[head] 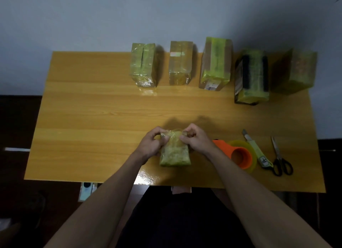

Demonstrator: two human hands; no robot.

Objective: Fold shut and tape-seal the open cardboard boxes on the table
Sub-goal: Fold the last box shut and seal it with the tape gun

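Near the bench's (92,118) front edge, both hands pinch the small box (174,151) at its far end: left hand (151,146) and right hand (194,142) with fingers curled on it, apparently pressing flaps or tape; next likely needs the tape dispenser (238,154) just right

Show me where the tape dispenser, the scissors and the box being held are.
tape dispenser (240,156): head view, on its orange core.
scissors (277,151): head view, on the blades near the pivot.
box being held (174,154): head view, on its taped top face below the hands.
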